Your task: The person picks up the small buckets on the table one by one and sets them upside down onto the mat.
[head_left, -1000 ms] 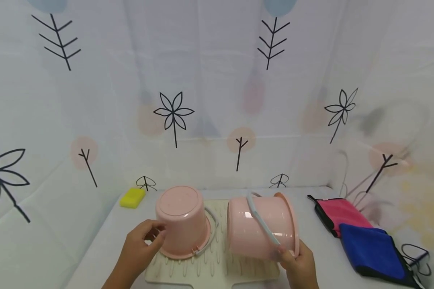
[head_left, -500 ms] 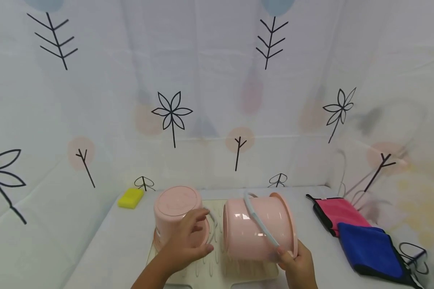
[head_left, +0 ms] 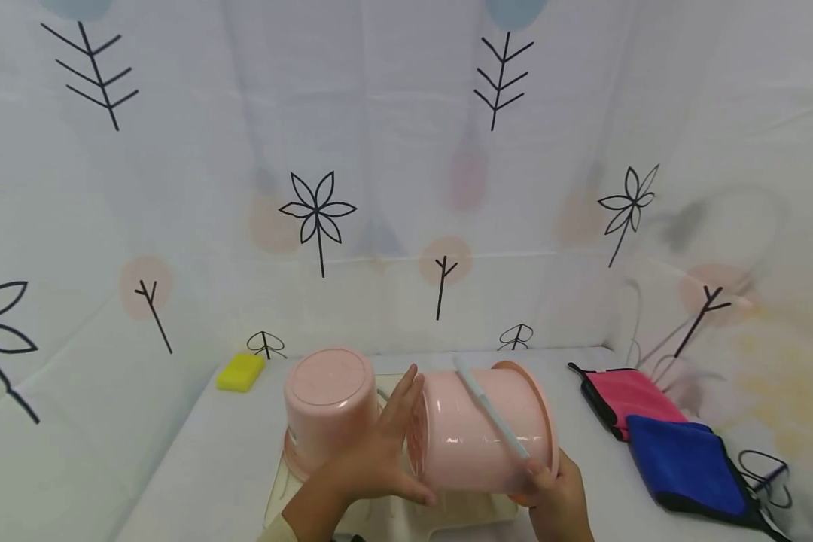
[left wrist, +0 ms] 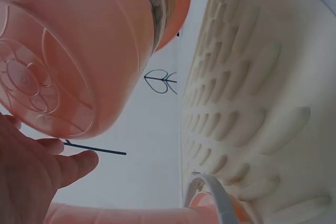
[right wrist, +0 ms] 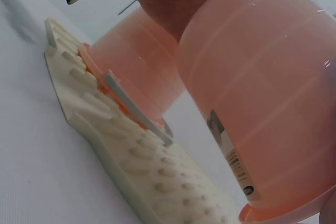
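Note:
A pink bucket [head_left: 488, 429] lies on its side in the air above a cream ridged draining board [head_left: 470, 512], its rim towards the right. My right hand [head_left: 558, 489] grips it at the rim, close to where the grey handle [head_left: 491, 410] hangs. Against the bucket's base, my left hand [head_left: 373, 459] has its fingers and thumb spread; in the left wrist view the fingertips are right at the base's edge. A second pink bucket [head_left: 328, 395] stands upside down on the board, partly behind my left hand. A printed label [right wrist: 231, 156] shows on the held bucket's side.
A yellow sponge [head_left: 240, 373] lies at the table's back left. To the right, a pink cloth [head_left: 637, 395] and a blue cloth [head_left: 684, 463], both with black edging, overlap. A patterned white curtain [head_left: 393, 188] hangs behind the table.
My left hand has moved right, from beside the upside-down bucket, across its front, to the base of the held bucket. My right hand keeps its grip.

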Motion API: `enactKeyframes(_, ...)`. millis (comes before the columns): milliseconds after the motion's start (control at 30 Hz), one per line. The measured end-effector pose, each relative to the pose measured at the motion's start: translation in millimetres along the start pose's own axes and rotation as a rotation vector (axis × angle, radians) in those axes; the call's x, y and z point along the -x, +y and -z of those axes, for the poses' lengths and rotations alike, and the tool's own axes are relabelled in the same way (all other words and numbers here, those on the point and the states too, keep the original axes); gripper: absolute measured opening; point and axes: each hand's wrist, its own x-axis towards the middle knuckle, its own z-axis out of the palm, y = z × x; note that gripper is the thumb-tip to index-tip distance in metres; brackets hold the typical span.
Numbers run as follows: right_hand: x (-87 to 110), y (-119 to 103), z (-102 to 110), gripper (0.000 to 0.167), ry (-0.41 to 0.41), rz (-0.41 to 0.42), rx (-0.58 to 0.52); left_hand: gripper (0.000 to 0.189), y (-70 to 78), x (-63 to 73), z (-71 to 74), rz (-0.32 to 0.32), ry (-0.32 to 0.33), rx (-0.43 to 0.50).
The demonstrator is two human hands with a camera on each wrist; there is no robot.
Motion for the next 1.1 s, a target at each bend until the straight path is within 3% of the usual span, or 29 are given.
enactKeyframes(233,1.3,0,3,0.024,-0.043,0.006,-0.029,0.164,1.6,-3.2,-5.3,-0.145,0.039,-0.096)
enactKeyframes(400,1.2,-2,4,0.024,-0.088,0.012,-0.025,0.157,-2.4,-3.9,-13.3,-0.261,0.118,-0.169)
enactKeyframes(567,1.2,1,4,0.024,-0.122,0.011,-0.022,0.143,-3.1,-4.2,-14.3,-0.244,0.168,-0.199)
enactKeyframes(700,0.7,2,4,0.025,-0.081,-0.003,0.031,0.142,-1.0,-5.4,-11.2,-0.254,0.176,-0.223)
enactKeyframes(833,-0.1,0,4,0.025,-0.05,0.003,0.073,0.142,3.8,-7.5,-5.6,-0.277,0.207,-0.281)
enactKeyframes(900,-1.6,-2,5,0.025,-0.077,0.017,0.096,0.142,7.0,-8.2,0.0,-0.267,0.219,-0.335)
enactKeyframes(1100,-14.2,1,16,0.073,-0.231,0.066,0.186,0.137,15.4,-10.7,26.0,-0.201,0.174,-0.427)
